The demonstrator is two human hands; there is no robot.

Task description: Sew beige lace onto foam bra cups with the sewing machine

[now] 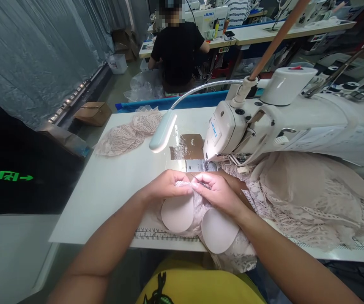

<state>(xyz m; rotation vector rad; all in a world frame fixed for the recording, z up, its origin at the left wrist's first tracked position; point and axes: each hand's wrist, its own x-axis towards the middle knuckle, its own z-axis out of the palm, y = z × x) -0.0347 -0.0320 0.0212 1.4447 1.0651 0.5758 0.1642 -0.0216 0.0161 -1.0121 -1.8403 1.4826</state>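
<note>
A pale pink lace bra [178, 214] with two smooth, light cups lies at the table's front edge, its lower part hanging over. My left hand [171, 185] is closed, thumb and fingers pinching the upper edge of the lace. Right beside it, my right hand [212, 190] is also closed on that edge, the fingertips of both hands nearly touching. A small dark, thin thing shows at the right fingers, too little of it visible to name. Both hands are just in front of the sewing machine [228, 131], near its metal needle plate [197, 166].
More lace pieces [315, 190] are heaped under the machine arm at right. Another lace bra [124, 136] lies at the table's [105, 190] back left. A lamp [163, 131] on a bendable neck hangs over the table. A person [178, 52] sits ahead, back turned.
</note>
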